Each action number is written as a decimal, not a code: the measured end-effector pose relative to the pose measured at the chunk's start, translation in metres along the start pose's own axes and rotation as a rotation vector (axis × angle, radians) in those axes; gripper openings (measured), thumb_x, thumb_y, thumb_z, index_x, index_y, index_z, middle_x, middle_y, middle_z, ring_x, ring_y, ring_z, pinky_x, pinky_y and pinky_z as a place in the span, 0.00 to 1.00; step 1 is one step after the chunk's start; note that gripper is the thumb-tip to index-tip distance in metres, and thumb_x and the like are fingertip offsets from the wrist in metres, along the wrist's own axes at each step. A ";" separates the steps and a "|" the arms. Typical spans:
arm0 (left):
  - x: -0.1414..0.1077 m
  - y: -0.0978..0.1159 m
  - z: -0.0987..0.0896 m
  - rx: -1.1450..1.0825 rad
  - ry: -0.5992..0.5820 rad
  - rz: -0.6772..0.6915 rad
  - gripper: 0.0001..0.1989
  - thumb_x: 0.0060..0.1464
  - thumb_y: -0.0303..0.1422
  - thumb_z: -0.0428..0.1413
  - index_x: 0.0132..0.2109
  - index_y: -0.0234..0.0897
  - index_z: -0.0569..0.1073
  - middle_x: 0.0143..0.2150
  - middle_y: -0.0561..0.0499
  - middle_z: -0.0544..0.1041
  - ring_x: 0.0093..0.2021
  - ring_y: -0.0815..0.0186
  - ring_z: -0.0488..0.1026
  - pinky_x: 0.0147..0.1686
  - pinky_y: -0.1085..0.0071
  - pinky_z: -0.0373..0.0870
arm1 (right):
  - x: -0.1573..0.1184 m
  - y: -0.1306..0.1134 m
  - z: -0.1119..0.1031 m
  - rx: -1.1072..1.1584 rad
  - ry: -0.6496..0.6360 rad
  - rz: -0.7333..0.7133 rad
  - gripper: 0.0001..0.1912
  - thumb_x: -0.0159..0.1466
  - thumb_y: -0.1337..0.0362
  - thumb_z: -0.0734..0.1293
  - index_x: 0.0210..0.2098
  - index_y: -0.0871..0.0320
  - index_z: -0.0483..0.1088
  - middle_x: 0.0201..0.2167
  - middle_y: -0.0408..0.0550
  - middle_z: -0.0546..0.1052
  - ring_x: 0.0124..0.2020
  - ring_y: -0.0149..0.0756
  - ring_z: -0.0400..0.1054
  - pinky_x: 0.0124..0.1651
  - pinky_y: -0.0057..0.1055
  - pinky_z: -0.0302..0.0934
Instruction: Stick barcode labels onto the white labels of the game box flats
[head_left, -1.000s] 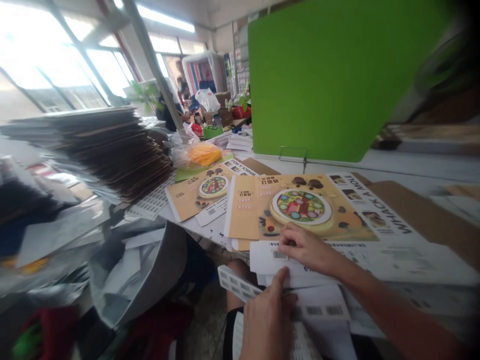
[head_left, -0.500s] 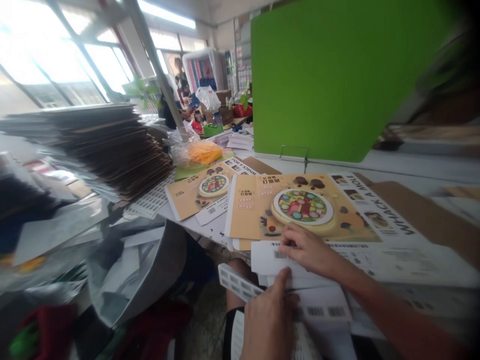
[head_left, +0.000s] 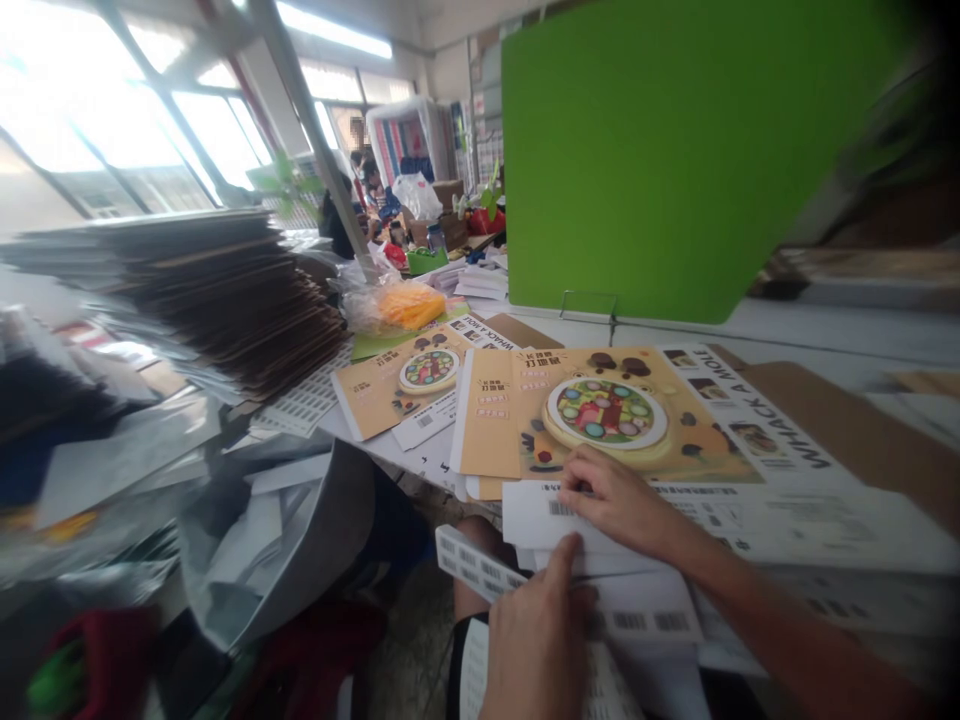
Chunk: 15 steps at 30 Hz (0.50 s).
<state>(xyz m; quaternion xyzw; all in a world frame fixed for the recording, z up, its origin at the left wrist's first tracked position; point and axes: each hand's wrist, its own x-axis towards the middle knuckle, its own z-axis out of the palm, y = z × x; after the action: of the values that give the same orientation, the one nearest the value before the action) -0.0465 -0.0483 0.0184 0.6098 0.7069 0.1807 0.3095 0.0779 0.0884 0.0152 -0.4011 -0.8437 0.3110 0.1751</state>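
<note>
Two hands work over white barcode sheets at the near edge of a white table [head_left: 645, 330]. Left hand [head_left: 536, 650]: closed, thumb up, apparently pinching a perforated barcode strip [head_left: 472, 565] against the sheets below. Right hand [head_left: 619, 500]: fingers curled on the upper edge of a white barcode sheet [head_left: 577, 525] — thumb hidden, so a true grip cannot be confirmed. The sheets lie in a loose layered pile, overlapping the lower edge of a flat printed "WHACK A MOLE" carton blank [head_left: 615, 420]. A second carton blank [head_left: 397, 385] lies beyond it, next to a tall stack of corrugated cardboard [head_left: 180, 300]. A clear bag of yellow pieces [head_left: 405, 305] sits behind the second blank; a grey bin of paper scraps [head_left: 300, 540] stands at left.

Handling note, judged from this position: a pinch close to the strip's perforation should limit skew. Sheets kept flat — no creases across the barcodes — should stay readable. The right hand's light pressure looks suited to steadying the pile.
</note>
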 end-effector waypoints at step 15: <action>0.004 0.002 -0.002 0.063 -0.037 -0.027 0.33 0.56 0.27 0.52 0.68 0.38 0.57 0.39 0.40 0.81 0.40 0.53 0.78 0.43 0.63 0.67 | -0.003 0.002 0.005 -0.051 0.056 -0.056 0.08 0.62 0.64 0.64 0.27 0.57 0.65 0.35 0.45 0.68 0.39 0.36 0.65 0.45 0.36 0.60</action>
<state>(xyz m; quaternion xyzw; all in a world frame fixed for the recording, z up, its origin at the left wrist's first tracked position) -0.0463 -0.0442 0.0203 0.6130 0.7144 0.1430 0.3057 0.0782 0.0855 0.0096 -0.3903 -0.8569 0.2732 0.1969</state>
